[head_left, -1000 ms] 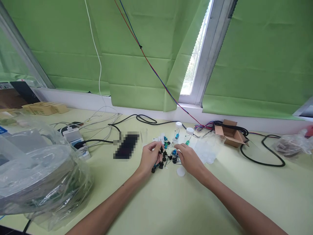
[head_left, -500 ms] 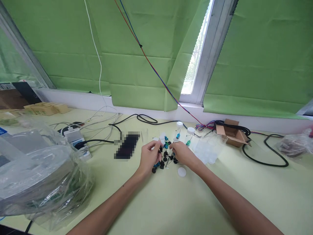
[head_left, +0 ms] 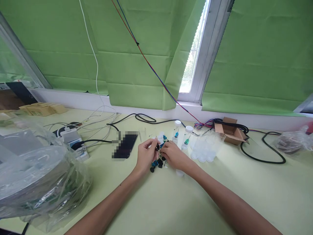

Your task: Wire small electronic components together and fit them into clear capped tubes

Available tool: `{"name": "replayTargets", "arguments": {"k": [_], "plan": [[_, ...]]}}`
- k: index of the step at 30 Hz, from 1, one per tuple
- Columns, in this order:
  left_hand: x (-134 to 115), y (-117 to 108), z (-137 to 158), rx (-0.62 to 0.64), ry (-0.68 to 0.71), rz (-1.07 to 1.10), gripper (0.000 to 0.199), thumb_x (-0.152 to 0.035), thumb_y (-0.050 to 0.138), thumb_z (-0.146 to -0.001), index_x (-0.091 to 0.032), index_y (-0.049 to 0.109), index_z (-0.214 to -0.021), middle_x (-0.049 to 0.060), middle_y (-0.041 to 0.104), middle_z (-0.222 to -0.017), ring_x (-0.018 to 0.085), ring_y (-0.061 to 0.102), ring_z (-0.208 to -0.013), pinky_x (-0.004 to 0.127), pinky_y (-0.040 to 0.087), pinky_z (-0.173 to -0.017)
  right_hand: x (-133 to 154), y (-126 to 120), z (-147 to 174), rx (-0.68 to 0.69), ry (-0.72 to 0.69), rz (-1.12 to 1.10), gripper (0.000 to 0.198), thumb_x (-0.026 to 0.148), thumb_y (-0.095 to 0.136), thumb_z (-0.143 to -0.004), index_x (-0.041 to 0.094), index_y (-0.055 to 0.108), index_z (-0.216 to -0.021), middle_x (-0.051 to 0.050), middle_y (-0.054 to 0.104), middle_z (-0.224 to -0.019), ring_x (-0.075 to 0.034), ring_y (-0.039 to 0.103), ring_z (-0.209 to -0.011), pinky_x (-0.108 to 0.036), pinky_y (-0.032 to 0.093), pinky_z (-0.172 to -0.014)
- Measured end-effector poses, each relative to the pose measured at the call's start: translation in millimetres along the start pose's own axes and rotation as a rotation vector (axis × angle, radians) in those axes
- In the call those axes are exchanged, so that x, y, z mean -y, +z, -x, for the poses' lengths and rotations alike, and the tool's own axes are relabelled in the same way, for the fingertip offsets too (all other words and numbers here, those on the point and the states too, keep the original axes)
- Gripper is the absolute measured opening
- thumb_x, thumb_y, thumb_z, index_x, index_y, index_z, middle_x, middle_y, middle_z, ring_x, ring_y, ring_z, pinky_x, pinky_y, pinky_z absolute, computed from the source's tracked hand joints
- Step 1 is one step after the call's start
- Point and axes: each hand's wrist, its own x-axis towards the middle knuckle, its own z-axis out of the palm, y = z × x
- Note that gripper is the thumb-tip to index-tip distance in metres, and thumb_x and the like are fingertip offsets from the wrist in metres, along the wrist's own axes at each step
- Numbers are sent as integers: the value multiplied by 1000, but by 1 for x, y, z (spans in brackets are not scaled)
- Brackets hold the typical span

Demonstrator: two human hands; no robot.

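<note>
My left hand (head_left: 147, 152) is closed, thumb and fingers pinching a small black part (head_left: 157, 147). Close on its right, my right hand (head_left: 173, 153) has its fingertips bent together near that part; what they grip is too small to make out. Below and between the hands lie black knob-like pieces (head_left: 160, 163), a blue piece (head_left: 155, 164) and a small bent metal key (head_left: 166, 164). Beyond the fingers sits a blue-green piece (head_left: 165, 138). Two clear vials with white caps, one with a blue piece (head_left: 176, 134), one with a green piece (head_left: 186, 141), stand behind my right hand.
Clear round containers (head_left: 202, 151) stand to the right, before an open cardboard box (head_left: 229, 132) with black cable. A white cap (head_left: 180, 173) is partly under my right wrist. Left are a blurred dark phone-like slab (head_left: 125, 146), a power strip (head_left: 77, 143) and a plastic-wrapped spool (head_left: 44, 176).
My right hand has moved left and in toward my left hand, and now covers some of the black pieces. The whole view has shifted slightly.
</note>
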Motion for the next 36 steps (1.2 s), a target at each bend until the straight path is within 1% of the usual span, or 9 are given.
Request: {"name": "replayTargets", "arguments": {"k": [3, 5, 9, 13, 20, 26, 36], "plan": [[0, 0, 1, 4, -4, 0, 34, -51, 64, -79, -18, 60, -70, -5, 43, -36, 9, 39, -31, 19, 23, -32, 0, 1, 0, 13, -5, 30, 22, 7, 51, -91, 16, 69, -81, -8, 59, -86, -21, 51, -86, -31, 42, -79], [-1, 1, 1, 8, -4, 3, 34, -51, 64, -79, -18, 60, -70, -6, 42, -36, 9, 38, -30, 19, 22, -32, 1, 0, 0, 15, -5, 49, 22, 6, 51, -90, 16, 68, -80, -8, 58, -86, -21, 51, -86, -31, 42, -78], [-2, 1, 2, 6, -3, 19, 34, -50, 65, -78, -18, 60, -69, -6, 42, -36, 8, 38, -31, 19, 22, -33, 5, 2, 1, -2, -15, 46, 18, 8, 52, -90, 16, 67, -84, -8, 58, -88, -21, 50, -87, -32, 42, -81], [1, 1, 1, 12, 15, 26, 34, -49, 64, -79, -17, 60, -70, -6, 43, -37, 8, 38, -30, 18, 23, -32, 6, 9, 3, -11, -23, 53, 13, 11, 54, -90, 16, 65, -85, -9, 56, -91, -22, 49, -90, -33, 41, -81], [5, 0, 0, 30, 29, 12, 33, -48, 61, -83, -17, 60, -72, -6, 43, -34, 7, 35, -28, 17, 22, -32, 2, 20, 4, -9, -28, 89, 16, 9, 51, -92, 16, 65, -86, -9, 55, -91, -22, 48, -90, -33, 41, -78], [7, 0, -1, 43, 25, 27, 34, -49, 61, -83, -17, 61, -71, -6, 43, -36, 8, 39, -29, 17, 23, -32, 2, 23, 4, -22, -9, 98, 12, 10, 54, -91, 15, 64, -88, -9, 56, -90, -23, 48, -89, -33, 43, -78], [9, 0, 0, 49, 12, -2, 33, -48, 61, -83, -16, 62, -74, -6, 44, -34, 8, 37, -28, 17, 23, -32, 7, 22, 2, -36, 11, 132, 12, 8, 54, -91, 14, 63, -87, -10, 57, -91, -23, 50, -87, -33, 45, -75]]}}
